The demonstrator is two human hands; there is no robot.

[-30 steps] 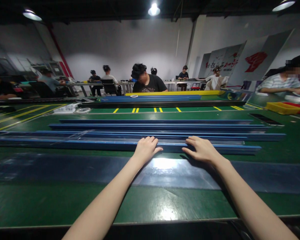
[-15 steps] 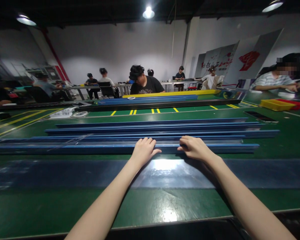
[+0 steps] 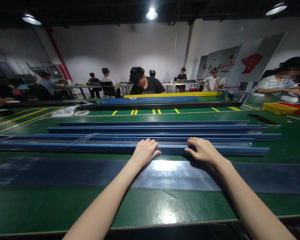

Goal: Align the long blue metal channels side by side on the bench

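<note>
A long blue plastic channel (image 3: 110,149), the nearest of several, lies crosswise on the green table. My left hand (image 3: 145,150) is curled over it near its middle, fingers across the top and thumb along the near side. To the right, my right hand (image 3: 202,150) grips the same channel, with the thumb in front and bent fingers over the edge. My fingertips are partly hidden inside the channel. Between my forearms and the channel, a flat clear plastic strip (image 3: 165,175) stretches across the table.
More blue channels (image 3: 152,123) lie parallel behind. Crumpled clear film (image 3: 83,138) rests over the channels at left. A phone (image 3: 263,120) and a yellow tray (image 3: 280,108) are at right. A long black bar (image 3: 160,106) lies farther back; a co-worker (image 3: 147,85) sits opposite.
The nearest blue channel has slid to the right, and my right hand has moved right with it. My left hand stays nearly in place. The view has shifted slightly.
</note>
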